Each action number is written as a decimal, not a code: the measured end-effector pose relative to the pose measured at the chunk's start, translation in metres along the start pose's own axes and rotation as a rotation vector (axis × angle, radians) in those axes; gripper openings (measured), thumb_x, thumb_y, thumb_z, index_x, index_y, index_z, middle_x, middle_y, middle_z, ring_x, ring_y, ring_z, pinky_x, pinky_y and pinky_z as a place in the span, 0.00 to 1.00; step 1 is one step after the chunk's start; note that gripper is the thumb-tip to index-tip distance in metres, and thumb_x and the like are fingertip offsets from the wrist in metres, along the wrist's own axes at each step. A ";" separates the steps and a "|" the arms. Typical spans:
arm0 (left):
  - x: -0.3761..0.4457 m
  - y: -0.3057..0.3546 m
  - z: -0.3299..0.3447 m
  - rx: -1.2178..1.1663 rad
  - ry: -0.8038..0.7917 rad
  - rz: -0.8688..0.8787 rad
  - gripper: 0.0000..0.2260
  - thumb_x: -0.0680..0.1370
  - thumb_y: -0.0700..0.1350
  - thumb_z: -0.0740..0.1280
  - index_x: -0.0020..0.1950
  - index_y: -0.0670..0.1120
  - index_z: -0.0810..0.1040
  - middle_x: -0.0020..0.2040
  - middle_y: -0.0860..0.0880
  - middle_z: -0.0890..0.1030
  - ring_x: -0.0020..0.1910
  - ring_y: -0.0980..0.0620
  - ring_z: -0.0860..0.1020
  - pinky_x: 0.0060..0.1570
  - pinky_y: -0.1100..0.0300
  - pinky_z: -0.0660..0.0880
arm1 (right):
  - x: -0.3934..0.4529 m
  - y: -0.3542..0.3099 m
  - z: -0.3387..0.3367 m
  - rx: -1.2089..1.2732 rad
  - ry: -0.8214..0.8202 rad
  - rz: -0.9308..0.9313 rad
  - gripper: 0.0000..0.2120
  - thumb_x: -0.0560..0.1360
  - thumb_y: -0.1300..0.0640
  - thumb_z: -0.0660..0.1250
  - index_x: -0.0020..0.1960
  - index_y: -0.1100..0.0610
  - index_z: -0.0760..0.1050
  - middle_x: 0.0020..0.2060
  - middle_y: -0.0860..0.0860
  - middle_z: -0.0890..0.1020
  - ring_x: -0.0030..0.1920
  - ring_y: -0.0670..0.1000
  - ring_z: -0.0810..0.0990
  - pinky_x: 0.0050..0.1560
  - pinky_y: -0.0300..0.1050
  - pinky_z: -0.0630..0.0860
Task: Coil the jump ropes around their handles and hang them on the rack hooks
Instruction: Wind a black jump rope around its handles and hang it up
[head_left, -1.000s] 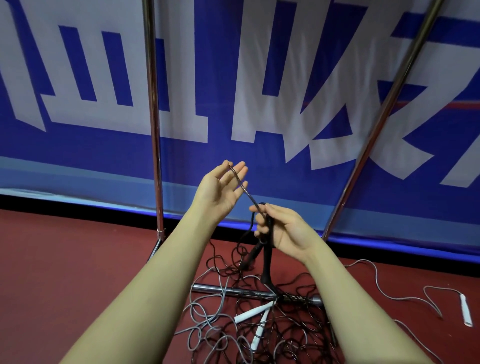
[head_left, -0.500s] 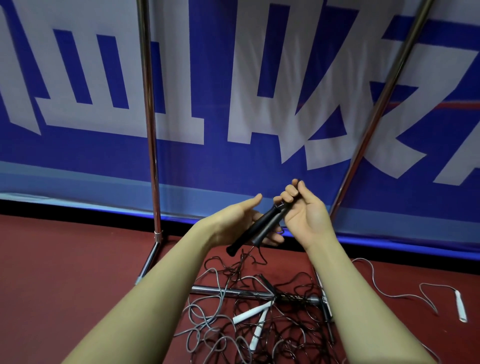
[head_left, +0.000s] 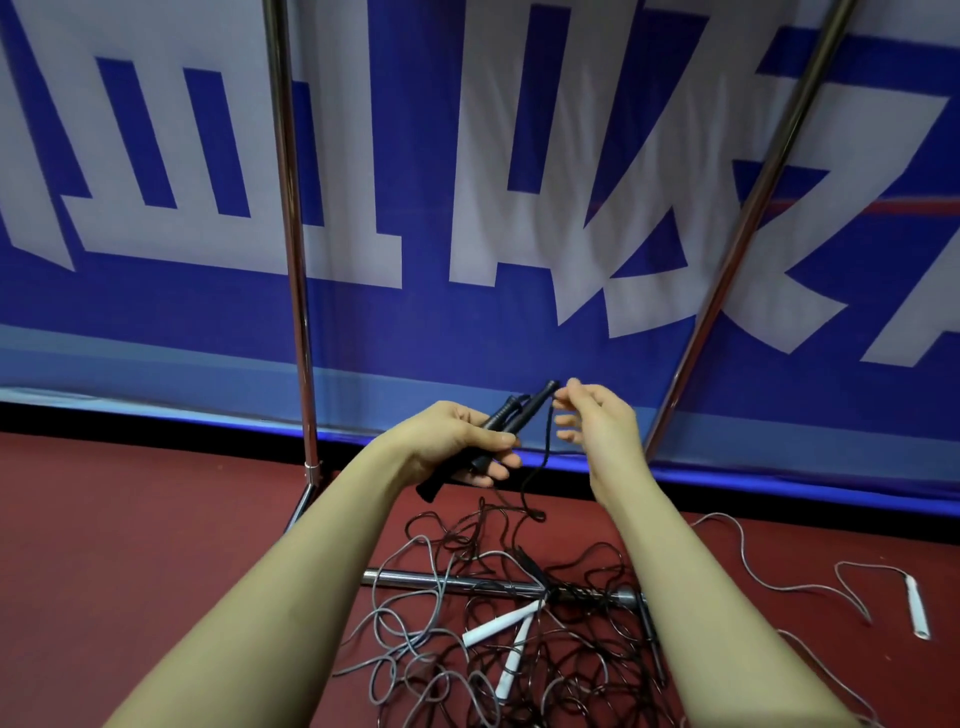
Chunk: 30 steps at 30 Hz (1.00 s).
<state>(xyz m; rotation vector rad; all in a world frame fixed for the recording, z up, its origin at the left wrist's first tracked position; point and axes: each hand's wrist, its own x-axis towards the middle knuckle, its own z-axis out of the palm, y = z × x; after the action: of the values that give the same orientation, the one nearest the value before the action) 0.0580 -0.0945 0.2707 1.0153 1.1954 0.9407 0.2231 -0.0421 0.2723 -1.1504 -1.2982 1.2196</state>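
Observation:
My left hand (head_left: 457, 441) grips two black jump-rope handles (head_left: 511, 415) side by side, their tips pointing up and to the right. My right hand (head_left: 597, 421) is just right of the handle tips and pinches the black rope (head_left: 540, 457) where it leaves them. The rope hangs down from there into a tangle of black ropes (head_left: 545, 649) on the red floor. Two chrome rack uprights (head_left: 291, 234) (head_left: 748, 223) rise behind my hands; no hooks are in view.
A chrome base bar (head_left: 415, 578) of the rack lies on the floor under the tangle. Grey ropes with white handles (head_left: 496, 626) lie in the pile, and another white handle (head_left: 917, 608) lies at the right. A blue banner (head_left: 467, 182) forms the backdrop.
The two handles have passed from my right hand into my left hand's grip. My right hand has let go of them and now pinches the rope near their tips.

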 end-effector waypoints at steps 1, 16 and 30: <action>-0.002 0.000 -0.001 0.018 -0.035 -0.010 0.03 0.77 0.36 0.66 0.49 0.38 0.79 0.38 0.44 0.84 0.30 0.54 0.81 0.31 0.62 0.78 | 0.002 0.001 0.000 -0.031 0.024 -0.061 0.08 0.81 0.57 0.61 0.46 0.58 0.75 0.42 0.51 0.77 0.41 0.48 0.74 0.42 0.38 0.72; -0.007 0.004 -0.001 -0.062 -0.220 -0.005 0.08 0.72 0.39 0.67 0.50 0.38 0.79 0.41 0.43 0.84 0.32 0.54 0.81 0.32 0.63 0.78 | 0.003 0.005 -0.007 0.283 -0.296 0.122 0.16 0.80 0.58 0.55 0.43 0.61 0.80 0.39 0.53 0.76 0.37 0.49 0.70 0.39 0.42 0.70; 0.002 0.009 0.025 0.505 0.217 0.194 0.17 0.78 0.53 0.67 0.38 0.48 0.62 0.28 0.50 0.62 0.22 0.54 0.61 0.21 0.65 0.61 | 0.002 -0.007 -0.004 0.430 -0.265 0.051 0.06 0.78 0.63 0.64 0.44 0.64 0.77 0.28 0.51 0.76 0.27 0.46 0.70 0.27 0.38 0.68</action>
<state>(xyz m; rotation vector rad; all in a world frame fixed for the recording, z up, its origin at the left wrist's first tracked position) 0.0824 -0.0928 0.2803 1.4783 1.5841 0.9370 0.2271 -0.0398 0.2799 -0.7327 -1.1232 1.6358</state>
